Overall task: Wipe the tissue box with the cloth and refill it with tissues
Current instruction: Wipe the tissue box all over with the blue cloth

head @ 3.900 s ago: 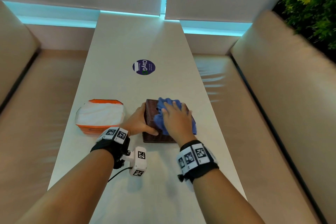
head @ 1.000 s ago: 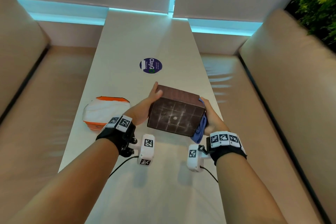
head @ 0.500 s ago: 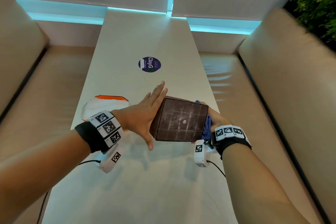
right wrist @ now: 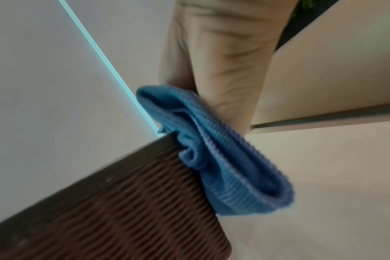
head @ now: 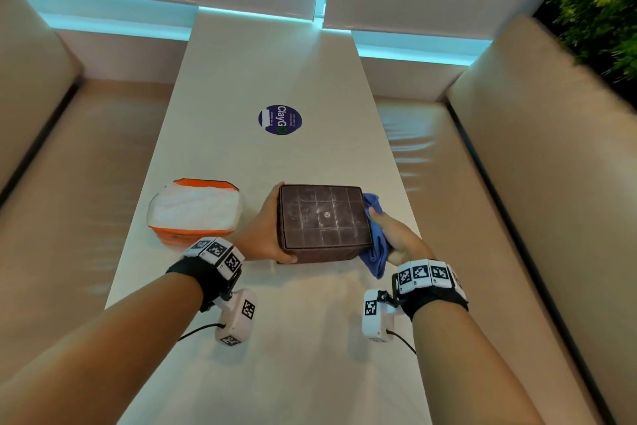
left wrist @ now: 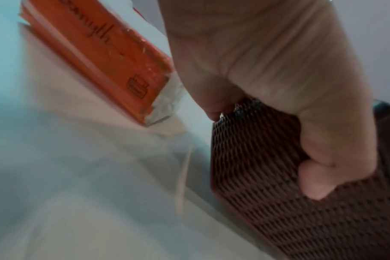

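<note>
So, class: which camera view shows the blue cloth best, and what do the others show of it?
The right wrist view: the blue cloth fills the middle, its ribbed folds pressed by the right hand against the tissue box. The head view shows only a strip beside the box. The left wrist view shows none.

One brown woven tissue box (head: 324, 221) is in front of me — underside up, my left hand (head: 258, 235) on one side and my right hand (head: 396, 238) on the other. One blue cloth (head: 375, 248). One orange-and-white tissue pack (head: 194, 209). One round purple sticker (head: 280, 120) on the one white table (head: 275, 373) — and two wrist cameras (head: 238, 317), one under each arm.
</note>
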`<state>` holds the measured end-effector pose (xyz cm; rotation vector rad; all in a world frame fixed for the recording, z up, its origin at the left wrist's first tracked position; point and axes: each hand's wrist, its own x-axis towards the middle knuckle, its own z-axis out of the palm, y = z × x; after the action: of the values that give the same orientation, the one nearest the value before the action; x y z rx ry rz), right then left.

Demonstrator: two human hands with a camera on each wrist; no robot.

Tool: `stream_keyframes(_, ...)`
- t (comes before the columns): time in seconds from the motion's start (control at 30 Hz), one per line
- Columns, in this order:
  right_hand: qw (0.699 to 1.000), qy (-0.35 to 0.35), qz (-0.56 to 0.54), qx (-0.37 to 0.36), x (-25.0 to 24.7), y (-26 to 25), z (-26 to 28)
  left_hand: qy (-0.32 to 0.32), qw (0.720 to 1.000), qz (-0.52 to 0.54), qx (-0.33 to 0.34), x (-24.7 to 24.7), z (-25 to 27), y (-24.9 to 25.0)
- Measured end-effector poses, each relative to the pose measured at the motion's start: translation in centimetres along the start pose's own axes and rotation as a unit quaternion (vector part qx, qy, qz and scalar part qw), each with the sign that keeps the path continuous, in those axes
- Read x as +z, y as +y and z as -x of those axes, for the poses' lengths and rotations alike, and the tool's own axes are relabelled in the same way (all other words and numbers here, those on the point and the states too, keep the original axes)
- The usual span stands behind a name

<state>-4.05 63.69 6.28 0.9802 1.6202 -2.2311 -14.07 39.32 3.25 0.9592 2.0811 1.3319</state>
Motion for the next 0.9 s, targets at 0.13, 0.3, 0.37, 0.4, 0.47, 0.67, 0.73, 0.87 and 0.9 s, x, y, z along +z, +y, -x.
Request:
stream_keyframes(0.13, 0.997, 0.003, 0.053, -0.054, 0.0, 0.4, -0.1, -0.006, 1.0, 0.014, -0.002, -0.3, -0.2, -1.1)
stream_keyframes(0.3, 0.962, 0.079, 0.17, -0.199, 1.9, -1.5, 0.7, -0.011, 1.0, 0.014, 0.011, -0.5, -0.6, -2.1)
stream_keyframes(0.37, 0.949, 0.081, 0.19, -0.238, 3.0, -1.8, 0.6, -0.018, 1.0, 0.011, 0.005, -0.7, -0.7, -2.5)
stream_keyframes(0.4, 0.942, 0.069, 0.221, -0.242, 3.5, -1.7, 0.4, -0.022, 1.0, 0.008, -0.002, -0.7, -0.7, -2.7)
stream_keyframes(0.47, 0.927, 0.033, 0.323, -0.189, 4.4, -1.1, 0.0, -0.023, 1.0, 0.009, -0.017, -0.7, -0.6, -3.3)
stream_keyframes(0.67, 0.829, 0.105, 0.529, -0.148, 6.3, -0.1, -0.7, -0.004, 0.999, 0.011, -0.051, -0.1, -0.2, -4.2)
stream_keyframes(0.73, 0.755, 0.119, 0.618, -0.186, 7.0, 0.2, -1.0, 0.026, 0.999, 0.008, -0.034, 0.0, -0.2, -4.5)
stream_keyframes(0.87, 0.71, 0.03, 0.65, -0.27, 9.6, 1.3, -0.9, 0.021, 0.999, 0.029, 0.003, -0.2, -0.6, -4.4)
stream_keyframes(0.9, 0.711, 0.003, 0.642, -0.286, 10.0, 1.3, -1.0, 0.018, 0.999, 0.027, 0.013, -0.3, -0.6, -4.4)
